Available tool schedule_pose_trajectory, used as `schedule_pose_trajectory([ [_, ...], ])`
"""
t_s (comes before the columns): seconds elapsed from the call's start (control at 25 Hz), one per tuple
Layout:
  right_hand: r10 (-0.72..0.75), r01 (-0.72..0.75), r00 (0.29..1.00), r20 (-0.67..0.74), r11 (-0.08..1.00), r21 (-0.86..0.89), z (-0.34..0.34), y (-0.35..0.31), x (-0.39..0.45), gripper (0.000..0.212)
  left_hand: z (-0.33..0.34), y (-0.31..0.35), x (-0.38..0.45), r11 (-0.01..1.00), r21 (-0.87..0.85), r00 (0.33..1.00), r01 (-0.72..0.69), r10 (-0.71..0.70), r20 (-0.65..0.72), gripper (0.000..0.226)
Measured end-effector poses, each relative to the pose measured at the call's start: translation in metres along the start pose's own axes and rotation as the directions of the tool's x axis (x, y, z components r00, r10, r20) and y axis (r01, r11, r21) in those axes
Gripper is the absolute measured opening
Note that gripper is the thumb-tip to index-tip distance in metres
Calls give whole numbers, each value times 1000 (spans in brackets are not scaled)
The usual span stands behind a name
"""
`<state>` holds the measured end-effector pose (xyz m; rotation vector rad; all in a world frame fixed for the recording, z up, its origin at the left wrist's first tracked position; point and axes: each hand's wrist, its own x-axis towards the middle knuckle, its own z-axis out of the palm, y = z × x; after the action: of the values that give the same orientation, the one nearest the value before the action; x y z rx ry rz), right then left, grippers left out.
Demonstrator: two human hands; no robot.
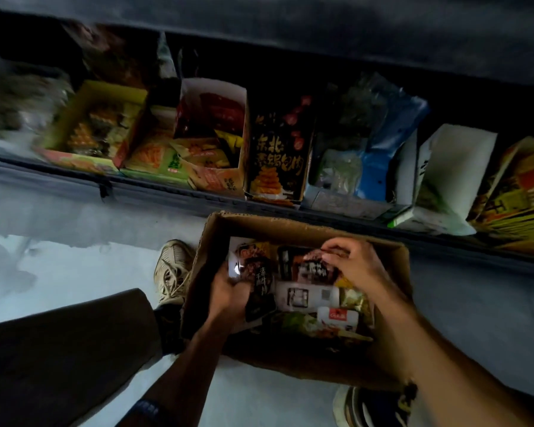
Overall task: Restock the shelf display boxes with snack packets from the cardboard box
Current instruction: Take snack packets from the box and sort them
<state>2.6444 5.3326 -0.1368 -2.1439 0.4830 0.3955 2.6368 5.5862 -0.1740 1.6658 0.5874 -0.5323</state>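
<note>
A brown cardboard box [293,229] sits on the pale floor [74,266], just in front of a low shelf [167,192]. It is full of snack packets [309,295] lying in a heap. Both hands are down inside it. The left hand [228,292] curls round a dark packet [261,288] with white writing, held at the left side of the box. The right hand [350,261] pinches another dark packet [316,268] near the back; it looks like just one, but the picture is blurry there. On the shelf stands a row of open display boxes [211,134], side by side. A worn shoe [171,269] rests beside the box.
</note>
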Motion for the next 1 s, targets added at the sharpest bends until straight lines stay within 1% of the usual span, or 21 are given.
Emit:
schedule_pose_trajectory([
  [0.08,-101,96,991,91,994,59,-45,-39,-12,18,0,31,-12,999,32,999,-31,30,39,28],
  [0.16,-208,197,958,196,978,74,-88,-84,-31,22,-2,70,-30,998,25,983,-52,46,178,26],
  [0.24,-268,295,909,318,955,-40,-118,-127,-55,33,-2,113,-58,998,-30,932,-46,54,359,20],
  [0.28,-283,340,901,330,932,-129,-126,-145,-68,39,-1,132,-73,997,-64,903,-49,71,423,15],
  [0.32,-333,397,898,286,895,-206,-131,-157,-78,44,0,151,-89,993,-105,873,-60,103,477,14],
  [0.36,-407,445,894,190,861,-249,-133,-168,-88,49,1,169,-105,986,-148,839,-80,147,524,18],
  [0.4,-490,483,870,44,835,-264,-133,-178,-99,55,3,185,-120,975,-187,806,-120,205,556,21],
  [0.44,-564,512,812,-148,811,-283,-135,-187,-113,62,5,200,-136,959,-213,792,-185,274,546,21],
  [0.48,-598,516,720,-353,800,-305,-135,-194,-125,70,6,214,-150,937,-240,794,-252,342,503,21],
  [0.52,-562,494,640,-524,823,-279,-135,-199,-136,76,8,227,-164,911,-280,795,-302,403,453,24],
  [0.56,-457,473,634,-624,868,-155,-138,-203,-146,74,9,240,-174,883,-329,796,-335,452,402,29],
  [0.6,-307,457,714,-630,886,85,-141,-209,-155,66,9,253,-184,853,-373,794,-364,494,355,33],
  [0.64,-179,435,823,-539,808,397,-144,-214,-160,54,9,264,-191,827,-399,790,-396,528,310,35],
  [0.68,-114,381,906,-407,639,668,-148,-220,-162,46,7,276,-197,809,-402,786,-429,554,274,37],
  [0.72,-106,318,946,-305,470,823,-151,-224,-164,46,5,286,-202,796,-400,783,-454,571,247,39],
  [0.76,-131,279,960,-248,355,892,-155,-229,-166,50,2,297,-206,783,-402,777,-475,587,226,40],
  [0.8,-157,257,963,-217,316,913,-158,-236,-169,50,-2,306,-209,770,-395,764,-501,608,215,40],
  [0.88,-183,263,961,-206,383,885,-159,-250,-170,40,-9,323,-211,761,-360,746,-540,631,216,34],
  [0.92,-176,269,961,-213,417,868,-161,-256,-169,37,-14,330,-211,765,-367,750,-530,625,219,28],
  [0.96,-171,279,959,-227,422,863,-165,-263,-168,36,-17,336,-210,772,-399,768,-495,603,215,24],
  [1.0,-180,297,953,-243,403,866,-174,-271,-166,37,-20,342,-208,777,-447,794,-444,572,207,21],
])
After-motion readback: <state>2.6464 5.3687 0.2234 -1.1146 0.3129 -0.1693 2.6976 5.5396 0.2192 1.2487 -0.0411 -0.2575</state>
